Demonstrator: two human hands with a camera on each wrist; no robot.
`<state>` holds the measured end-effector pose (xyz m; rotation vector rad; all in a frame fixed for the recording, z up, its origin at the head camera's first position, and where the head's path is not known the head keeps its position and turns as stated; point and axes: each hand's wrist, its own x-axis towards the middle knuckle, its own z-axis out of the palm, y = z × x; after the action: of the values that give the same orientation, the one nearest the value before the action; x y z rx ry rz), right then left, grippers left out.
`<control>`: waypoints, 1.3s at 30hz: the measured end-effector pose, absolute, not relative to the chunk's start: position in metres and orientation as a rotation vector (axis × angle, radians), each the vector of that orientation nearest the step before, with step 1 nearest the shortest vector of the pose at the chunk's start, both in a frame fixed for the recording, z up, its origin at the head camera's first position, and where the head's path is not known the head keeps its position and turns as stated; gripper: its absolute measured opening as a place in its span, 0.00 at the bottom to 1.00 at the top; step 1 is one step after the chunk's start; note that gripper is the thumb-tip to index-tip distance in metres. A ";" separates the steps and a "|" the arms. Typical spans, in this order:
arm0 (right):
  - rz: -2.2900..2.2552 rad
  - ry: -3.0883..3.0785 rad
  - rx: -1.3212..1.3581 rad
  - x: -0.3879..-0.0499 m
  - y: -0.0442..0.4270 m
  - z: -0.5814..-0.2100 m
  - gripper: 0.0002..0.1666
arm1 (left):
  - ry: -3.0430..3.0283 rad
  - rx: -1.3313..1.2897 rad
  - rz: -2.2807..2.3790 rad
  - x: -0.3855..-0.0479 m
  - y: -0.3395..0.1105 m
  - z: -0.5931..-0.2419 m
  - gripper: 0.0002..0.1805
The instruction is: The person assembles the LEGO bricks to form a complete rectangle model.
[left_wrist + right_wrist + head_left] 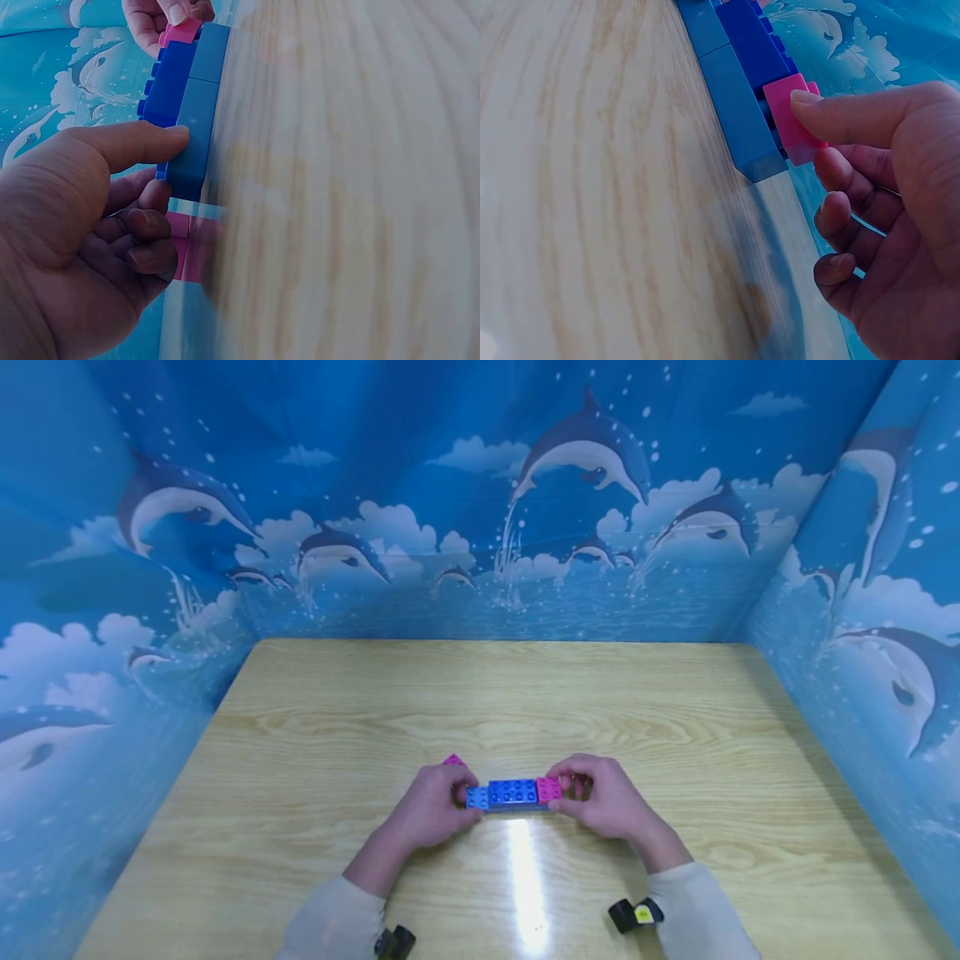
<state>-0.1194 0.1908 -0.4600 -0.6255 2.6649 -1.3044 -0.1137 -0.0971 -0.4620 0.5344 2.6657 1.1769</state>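
Two light blue bricks [739, 112] lie end to end on the table as a bottom row, with a dark blue brick [513, 791] on top at the middle. My left hand [433, 806] holds the row's left end, thumb on the near face and fingers behind. Between the thumb and index finger of my right hand [606, 797] is a pink brick [789, 120], pinched over the row's right end. In the right wrist view it sits slightly tilted, with a narrow gap beneath it. Another pink brick [453, 760] stands behind my left hand, partly hidden by it.
The wood-grain table [360, 693] extends around the bricks on all sides. A blue dolphin-print curtain [420, 468] closes off the back and both sides. Dark wrist cameras [636, 914] are worn at both sleeves.
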 end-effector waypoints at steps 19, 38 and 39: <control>-1.259 2.664 -0.705 -0.124 0.191 -0.458 0.18 | 2.671 0.511 1.128 -0.113 -0.095 -0.461 0.20; -1.209 2.664 -0.735 -0.124 0.189 -0.457 0.17 | 2.686 0.514 1.122 -0.114 -0.094 -0.464 0.18; -1.218 2.661 -0.731 -0.124 0.190 -0.458 0.17 | 2.689 0.512 1.120 -0.114 -0.094 -0.464 0.18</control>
<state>-0.1240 0.1895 -0.4584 -0.7308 2.6611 -1.2179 -0.1138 -0.0941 -0.4640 0.5116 2.6886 1.1204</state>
